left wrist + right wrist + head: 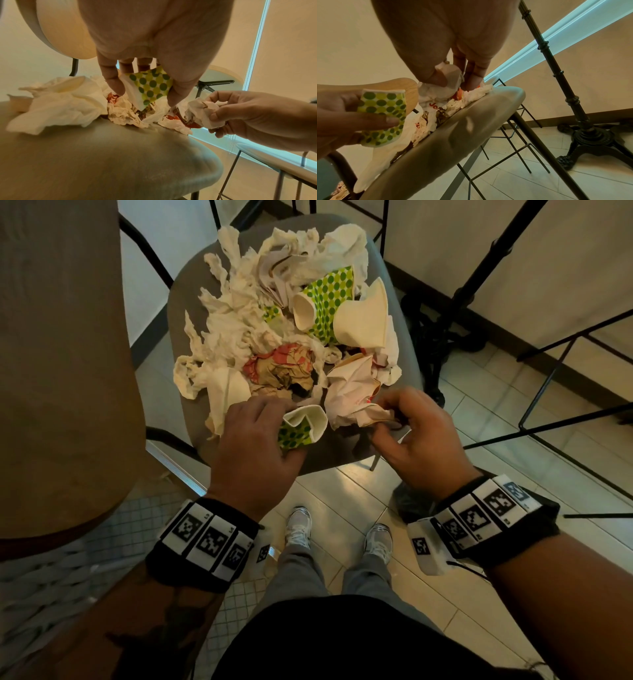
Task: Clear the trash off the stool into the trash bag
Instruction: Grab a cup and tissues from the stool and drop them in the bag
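A grey padded stool (339, 446) carries a heap of crumpled tissues (233, 320), paper cups (363, 320) and wrappers (277, 368). At the near edge my left hand (253, 433) grips a squashed green-dotted paper cup (303, 426), also seen in the left wrist view (149, 85) and the right wrist view (383, 117). Beside it my right hand (407, 426) pinches a crumpled white paper wrapper (356, 405) with red print (436, 93), held just above the seat (202, 115). A dark trash bag (409, 501) lies on the floor under my right wrist, mostly hidden.
A round wooden tabletop (61, 364) stands close on the left. Black wire stool frames (565, 419) and an ornate black table base (442, 337) stand to the right on the tiled floor. My feet (339, 532) are just before the stool.
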